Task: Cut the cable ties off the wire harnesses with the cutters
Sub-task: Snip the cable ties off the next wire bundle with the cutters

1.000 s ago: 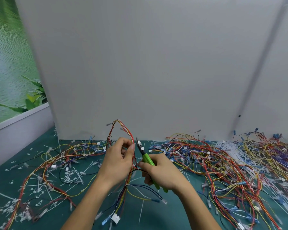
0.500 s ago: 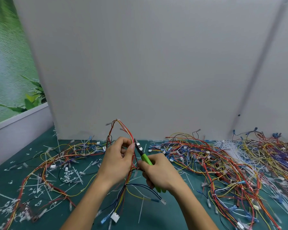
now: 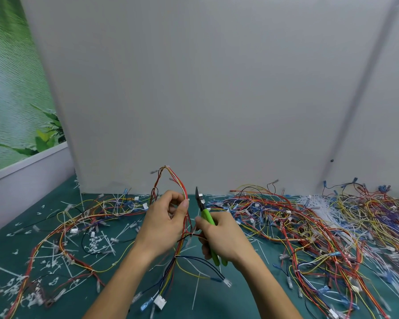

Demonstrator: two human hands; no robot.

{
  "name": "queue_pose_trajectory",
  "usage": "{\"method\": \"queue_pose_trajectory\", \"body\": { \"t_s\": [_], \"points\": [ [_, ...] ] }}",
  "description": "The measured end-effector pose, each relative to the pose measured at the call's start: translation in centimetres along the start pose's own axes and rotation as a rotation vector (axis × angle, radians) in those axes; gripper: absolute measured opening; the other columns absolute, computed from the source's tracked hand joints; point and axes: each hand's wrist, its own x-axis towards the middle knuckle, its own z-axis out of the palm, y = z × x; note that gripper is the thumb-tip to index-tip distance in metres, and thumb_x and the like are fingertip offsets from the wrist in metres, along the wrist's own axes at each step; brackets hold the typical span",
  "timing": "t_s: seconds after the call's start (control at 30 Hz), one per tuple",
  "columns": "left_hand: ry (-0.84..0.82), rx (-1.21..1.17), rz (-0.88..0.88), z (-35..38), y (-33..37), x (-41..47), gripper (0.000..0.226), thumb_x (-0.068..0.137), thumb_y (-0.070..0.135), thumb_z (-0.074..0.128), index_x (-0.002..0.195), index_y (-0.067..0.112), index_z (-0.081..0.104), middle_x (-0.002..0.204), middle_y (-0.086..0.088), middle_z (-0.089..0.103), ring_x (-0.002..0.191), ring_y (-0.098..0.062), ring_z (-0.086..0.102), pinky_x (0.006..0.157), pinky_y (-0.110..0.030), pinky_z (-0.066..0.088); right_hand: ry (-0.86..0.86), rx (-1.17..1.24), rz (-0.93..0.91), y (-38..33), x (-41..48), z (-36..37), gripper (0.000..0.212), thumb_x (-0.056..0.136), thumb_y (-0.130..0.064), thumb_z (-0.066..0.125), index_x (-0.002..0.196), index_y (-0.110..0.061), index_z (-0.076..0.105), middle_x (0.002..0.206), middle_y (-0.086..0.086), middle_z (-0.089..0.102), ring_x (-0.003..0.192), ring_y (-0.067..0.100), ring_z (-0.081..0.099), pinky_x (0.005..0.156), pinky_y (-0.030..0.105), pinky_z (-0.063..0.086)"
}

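My left hand (image 3: 165,221) grips a wire harness (image 3: 175,180) of red, yellow and orange wires, held up as a loop above the green mat. Its lower end hangs down to a white connector (image 3: 160,302). My right hand (image 3: 221,238) holds the green-handled cutters (image 3: 205,212), whose dark jaws point up just right of the harness, a small gap apart from my left thumb. I see no cable tie between the jaws.
A large tangle of harnesses (image 3: 309,226) covers the mat at right. More harnesses (image 3: 78,226) and several cut white ties (image 3: 95,245) lie at left. A grey wall panel (image 3: 217,88) stands close behind. A white ledge (image 3: 21,171) runs along the left.
The cutters' jaws have drawn slightly right, away from my left thumb and the harness. My left hand keeps its hold on the loop.
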Motion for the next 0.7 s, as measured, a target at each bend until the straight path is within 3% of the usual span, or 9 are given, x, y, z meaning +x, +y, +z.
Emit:
{"method": "queue_pose_trajectory", "body": {
  "t_s": [0.1, 0.23, 0.3, 0.43, 0.57, 0.7],
  "points": [
    [0.009, -0.036, -0.045, -0.5, -0.1, 0.3, 0.006, 0.098, 0.025, 0.064, 0.092, 0.026, 0.065, 0.083, 0.003, 0.070, 0.079, -0.012, 0.064, 0.070, -0.022, 0.053, 0.033, 0.028, -0.021, -0.1, 0.1, 0.0, 0.029, 0.104, -0.033, 0.057, 0.092, -0.007, 0.063, 0.068, 0.005, 0.063, 0.054, 0.017, 0.064, 0.057, 0.035, 0.060],
    [-0.024, -0.049, -0.058, -0.8, 0.0, 0.3, 0.007, 0.096, 0.026, 0.068, 0.089, 0.028, 0.069, 0.086, 0.012, 0.071, 0.078, -0.010, 0.067, 0.068, -0.017, 0.054, 0.143, -0.019, -0.116, 0.1, 0.4, -0.1, 0.027, 0.097, -0.039, 0.067, 0.092, -0.013, 0.067, 0.085, 0.014, 0.072, 0.079, 0.030, 0.073, 0.081, 0.050, 0.061],
    [-0.052, -0.075, -0.058, -0.8, 0.2, 0.2, 0.007, 0.094, 0.026, 0.071, 0.088, 0.029, 0.072, 0.082, 0.011, 0.072, 0.071, -0.006, 0.066, 0.065, -0.018, 0.054, 0.187, 0.044, -0.163, 0.1, 0.6, -0.1, 0.021, 0.093, -0.038, 0.074, 0.092, -0.018, 0.067, 0.084, 0.008, 0.073, 0.081, 0.025, 0.073, 0.081, 0.047, 0.061],
    [-0.106, -0.152, -0.077, -1.1, 0.4, 0.2, 0.007, 0.090, 0.024, 0.076, 0.086, 0.028, 0.080, 0.076, 0.004, 0.075, 0.062, -0.005, 0.063, 0.062, -0.019, 0.053, 0.121, 0.106, -0.203, 0.4, 0.7, -0.6, 0.023, 0.087, -0.034, 0.082, 0.100, -0.023, 0.065, 0.086, -0.003, 0.071, 0.074, 0.004, 0.068, 0.071, 0.024, 0.057],
    [-0.162, -0.258, -0.130, -1.2, 0.5, 0.3, 0.010, 0.091, 0.020, 0.074, 0.086, 0.025, 0.082, 0.073, -0.006, 0.074, 0.062, -0.015, 0.064, 0.064, -0.024, 0.055, 0.069, 0.080, -0.223, 0.3, 0.5, -0.6, 0.023, 0.088, -0.026, 0.081, 0.106, -0.021, 0.068, 0.093, -0.001, 0.074, 0.083, 0.008, 0.072, 0.080, 0.030, 0.061],
    [-0.167, -0.420, -0.228, -1.3, 0.7, 0.3, 0.027, 0.089, 0.037, 0.066, 0.085, 0.014, 0.080, 0.081, -0.015, 0.075, 0.066, -0.022, 0.069, 0.068, -0.029, 0.059, 0.045, 0.172, -0.264, 0.0, 0.1, -0.8, 0.018, 0.089, -0.018, 0.081, 0.103, -0.016, 0.069, 0.092, 0.008, 0.075, 0.081, 0.017, 0.074, 0.076, 0.031, 0.062]
  ]
}}
